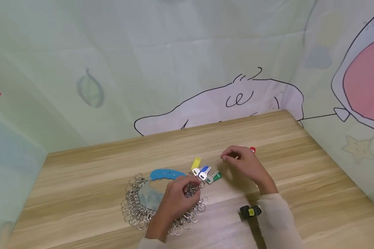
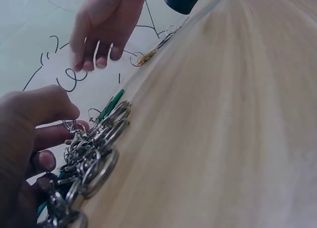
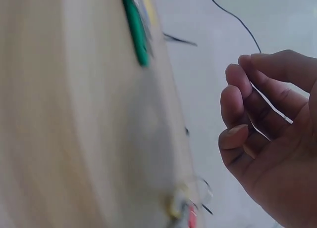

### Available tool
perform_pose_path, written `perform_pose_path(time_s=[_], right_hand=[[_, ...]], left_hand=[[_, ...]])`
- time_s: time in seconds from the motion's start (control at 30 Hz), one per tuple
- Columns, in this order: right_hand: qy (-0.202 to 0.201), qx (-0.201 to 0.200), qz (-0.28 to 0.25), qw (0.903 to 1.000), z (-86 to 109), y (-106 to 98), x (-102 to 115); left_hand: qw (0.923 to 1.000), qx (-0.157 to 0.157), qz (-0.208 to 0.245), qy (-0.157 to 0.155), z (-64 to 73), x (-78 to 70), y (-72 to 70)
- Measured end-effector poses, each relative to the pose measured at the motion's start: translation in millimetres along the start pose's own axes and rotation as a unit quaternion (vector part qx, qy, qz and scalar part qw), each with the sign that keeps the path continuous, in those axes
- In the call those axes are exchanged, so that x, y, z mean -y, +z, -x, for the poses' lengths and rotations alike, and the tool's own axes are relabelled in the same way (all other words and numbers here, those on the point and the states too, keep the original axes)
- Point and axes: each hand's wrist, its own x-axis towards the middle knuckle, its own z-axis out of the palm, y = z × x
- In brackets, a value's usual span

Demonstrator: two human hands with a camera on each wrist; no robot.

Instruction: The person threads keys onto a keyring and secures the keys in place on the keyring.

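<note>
Lower left of centre on the tabletop [image 1: 81,193]: metal rings [image 1: 132,204] fanned below a blue curved strip [image 1: 166,174]. My left grip [image 1: 178,197] pinches rings at the fan's right, thumb to forefinger. Centre: keys [image 1: 203,174], yellow, blue, green tags. Right of centre: my right grip [image 1: 245,163], loosely curled, nothing visible in it. Black gadget [image 1: 250,211] lower right, red tag [image 1: 252,149] above.

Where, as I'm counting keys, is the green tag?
The green tag lies right of centre in the head view, on the table, just right of the blue tag.
</note>
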Motion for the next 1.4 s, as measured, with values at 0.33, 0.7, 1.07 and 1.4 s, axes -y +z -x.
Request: perform_pose_path(time_s=[0.33,0.7,1.07,1.4], right_hand=[[0.012,-0.087,0.145,0.9855,24.5,-49,-2],[0.064,-0.037,0.197,0.9775,21.4,-42,-21],[0.085,-0.035,0.202,0.9750,17.0,-37,-32],[0.071,-0.039,0.188,0.9789,16.0,-39,-25]], left_hand=[[0.9999,0.007,0.015,0.002,-0.3,0.8,1.0],[0.9995,0.004,0.032,0.004,1.7,2.8,-0.4],[0.9992,0.006,0.039,-0.012,2.2,2.1,-1.8],[0.9991,0.007,0.039,-0.016,2.0,3.8,-2.6]])
